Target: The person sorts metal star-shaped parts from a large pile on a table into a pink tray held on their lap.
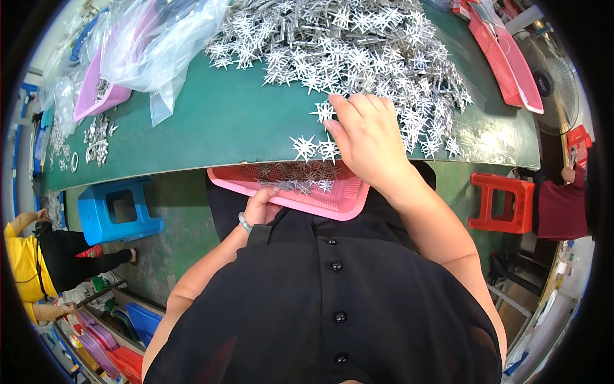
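My left hand (pixel 261 206) grips the near left rim of a pink plastic basket (pixel 342 210), which sits at my lap, partly under the table edge. Several silver star-shaped pieces (pixel 304 185) lie in it. Over the table, my right hand (pixel 368 131) reaches palm down, its thumb and forefinger apart beside one spiky silver star (pixel 323 112); whether they touch it is unclear. Its other fingers are bent at the edge of a large heap of such stars (pixel 358 48). Two loose stars (pixel 304 148) lie between this hand and the table edge.
The green table (pixel 211 121) also carries clear plastic bags (pixel 153 51), pink baskets (pixel 105 96) and small metal parts (pixel 97 141). A blue stool (pixel 121 208) stands left, a red stool (pixel 502 203) right. People in yellow (pixel 25 262) and maroon (pixel 561 208) are at the sides.
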A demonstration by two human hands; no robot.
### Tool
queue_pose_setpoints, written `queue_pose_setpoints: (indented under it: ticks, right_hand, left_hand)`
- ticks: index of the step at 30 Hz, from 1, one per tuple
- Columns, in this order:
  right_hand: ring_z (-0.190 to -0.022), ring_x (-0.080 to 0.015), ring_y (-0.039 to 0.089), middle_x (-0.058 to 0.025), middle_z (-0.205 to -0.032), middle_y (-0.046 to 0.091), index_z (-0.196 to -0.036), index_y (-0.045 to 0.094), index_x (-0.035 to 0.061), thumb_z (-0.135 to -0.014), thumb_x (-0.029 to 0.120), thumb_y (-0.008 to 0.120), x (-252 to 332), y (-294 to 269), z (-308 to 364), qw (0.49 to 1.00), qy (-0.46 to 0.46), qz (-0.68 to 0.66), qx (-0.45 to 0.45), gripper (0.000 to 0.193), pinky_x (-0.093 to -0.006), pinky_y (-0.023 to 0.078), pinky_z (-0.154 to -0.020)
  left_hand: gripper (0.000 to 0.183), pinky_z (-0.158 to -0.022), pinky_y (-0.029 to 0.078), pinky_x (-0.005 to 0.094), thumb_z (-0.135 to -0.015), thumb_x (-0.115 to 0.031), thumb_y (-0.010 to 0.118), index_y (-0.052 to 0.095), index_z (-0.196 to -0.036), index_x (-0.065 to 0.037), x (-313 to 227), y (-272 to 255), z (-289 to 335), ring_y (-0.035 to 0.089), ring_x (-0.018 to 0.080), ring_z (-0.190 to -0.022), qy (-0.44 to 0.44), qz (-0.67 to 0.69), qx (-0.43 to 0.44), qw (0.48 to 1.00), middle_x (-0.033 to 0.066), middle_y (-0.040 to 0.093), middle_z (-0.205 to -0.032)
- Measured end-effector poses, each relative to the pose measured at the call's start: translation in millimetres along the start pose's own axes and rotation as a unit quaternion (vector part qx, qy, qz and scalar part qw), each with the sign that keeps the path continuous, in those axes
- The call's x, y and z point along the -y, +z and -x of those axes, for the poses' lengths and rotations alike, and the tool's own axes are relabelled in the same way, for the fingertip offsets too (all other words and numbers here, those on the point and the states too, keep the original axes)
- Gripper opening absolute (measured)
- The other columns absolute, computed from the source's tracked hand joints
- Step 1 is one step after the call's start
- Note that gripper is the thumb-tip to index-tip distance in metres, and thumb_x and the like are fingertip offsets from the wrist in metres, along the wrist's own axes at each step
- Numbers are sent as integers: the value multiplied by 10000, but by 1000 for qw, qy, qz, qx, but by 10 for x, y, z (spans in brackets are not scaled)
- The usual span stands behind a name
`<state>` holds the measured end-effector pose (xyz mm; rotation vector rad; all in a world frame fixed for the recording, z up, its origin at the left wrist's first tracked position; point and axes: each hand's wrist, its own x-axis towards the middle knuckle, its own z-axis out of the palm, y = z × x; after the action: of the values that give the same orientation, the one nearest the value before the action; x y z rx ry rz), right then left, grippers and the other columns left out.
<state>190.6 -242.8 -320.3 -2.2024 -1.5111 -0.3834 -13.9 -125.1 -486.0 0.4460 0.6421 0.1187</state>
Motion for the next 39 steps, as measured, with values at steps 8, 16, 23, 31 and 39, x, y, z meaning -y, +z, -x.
queue_pose_setpoints:
  ticks: [8, 16, 23, 31, 39]
  right_hand:
    - [-879, -254, 481, -94, -866, 490, -885, 612, 61, -731, 177, 631, 101, 44, -61, 996, 18, -64, 61, 194, -381, 348, -762]
    - [-891, -253, 461, -78, -923, 494, -971, 620, 72, -745, 141, 608, 77, -39, 32, 995, -1, -100, 30, 236, -380, 347, -775]
    - [-881, -243, 469, -65, -903, 498, -941, 626, 91, -730, 179, 628, 97, -93, 162, 989, -77, -109, 70, 229, -370, 348, -770]
    - [-850, -250, 475, -65, -878, 511, -988, 598, 80, -744, 103, 554, -225, -133, 64, 999, 13, 29, -30, 249, -359, 347, -774]
    - [-849, -235, 462, -73, -835, 484, -1022, 619, 111, -716, 85, 502, -145, -120, 21, 994, 5, 89, 68, 328, -375, 317, -795]
  left_hand:
    - [458, -994, 342, 394, -761, -140, 526, 451, -1177, 38, -7, 49, 20, 506, 271, -1083, 4, -18, 19, 1000, 146, 548, -1147]
    - [463, -988, 345, 392, -753, -142, 535, 456, -1172, 39, -11, 28, 38, 507, 264, -1079, 3, -19, 2, 1000, 146, 549, -1146]
    - [434, -980, 354, 393, -746, -166, 545, 489, -1124, 39, -22, 91, 57, 519, 269, -1057, -1, -39, -7, 999, 157, 561, -1119]
    - [436, -979, 358, 400, -754, -167, 534, 479, -1135, 38, -25, 31, 50, 522, 279, -1052, -22, -39, -7, 999, 155, 564, -1113]
    - [476, -999, 332, 424, -753, -147, 525, 434, -1186, 28, 13, 14, 15, 487, 295, -1098, -18, -7, -11, 1000, 164, 525, -1167]
